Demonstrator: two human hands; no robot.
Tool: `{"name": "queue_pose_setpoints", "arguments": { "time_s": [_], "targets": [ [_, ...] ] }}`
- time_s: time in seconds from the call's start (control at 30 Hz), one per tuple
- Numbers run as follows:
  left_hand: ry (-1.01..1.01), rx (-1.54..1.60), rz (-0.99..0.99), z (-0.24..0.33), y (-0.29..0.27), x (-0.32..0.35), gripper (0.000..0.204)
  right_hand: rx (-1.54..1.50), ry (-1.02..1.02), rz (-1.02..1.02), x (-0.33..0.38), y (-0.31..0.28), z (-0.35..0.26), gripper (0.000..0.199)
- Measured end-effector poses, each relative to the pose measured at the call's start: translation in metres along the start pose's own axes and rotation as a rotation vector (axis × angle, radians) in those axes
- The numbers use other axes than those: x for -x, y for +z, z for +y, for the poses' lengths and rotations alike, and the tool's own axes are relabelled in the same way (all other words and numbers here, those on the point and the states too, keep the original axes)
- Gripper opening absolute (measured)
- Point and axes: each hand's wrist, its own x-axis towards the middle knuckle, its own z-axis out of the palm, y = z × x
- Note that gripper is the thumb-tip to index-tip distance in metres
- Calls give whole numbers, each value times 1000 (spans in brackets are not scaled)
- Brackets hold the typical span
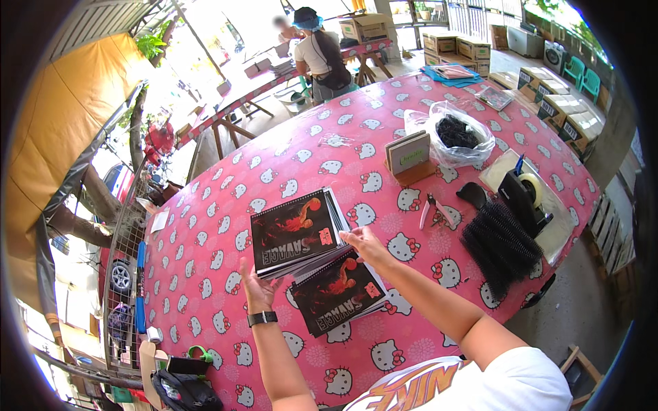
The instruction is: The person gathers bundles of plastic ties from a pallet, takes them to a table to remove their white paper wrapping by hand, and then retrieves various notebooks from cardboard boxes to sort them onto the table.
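A stack of black spiral notebooks with a red flaming figure on the cover is held between my two hands, in the middle of the table. My left hand, with a dark watch on its wrist, supports the lower left corner, its thumb standing out to the side. At the right edge, the fingers of my right hand grip the stack. Just below and to the right lies another pile of matching notebooks, partly overlapped by the upper stack. Some of my left fingers are hidden beneath the covers.
On the pink patterned tablecloth, pliers, black binding coils, a tape dispenser and a small stand lie to the right. Beyond them is a plastic bag of black coils. A person sits at a farther table.
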Motion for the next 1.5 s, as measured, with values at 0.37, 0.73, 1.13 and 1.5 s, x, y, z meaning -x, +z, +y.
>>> {"name": "queue_pose_setpoints", "arguments": {
  "time_s": [0.37, 0.73, 1.13, 1.5],
  "targets": [
    [176, -412, 66, -4, 10, -4, 24, -72, -31, -80, -3, 12, -12, 69],
    [613, -465, 44, -18, -6, 62, 25, -67, -349, -129, 84, 1, -48, 57],
    [413, 82, -171, -35, -3, 14, 28, -323, -160, -258, 10, 12, -26, 73],
    [298, 141, -197, -28, -38, 8, 31, -436, -366, -269, 36, 36, -44, 55]
  ]
}}
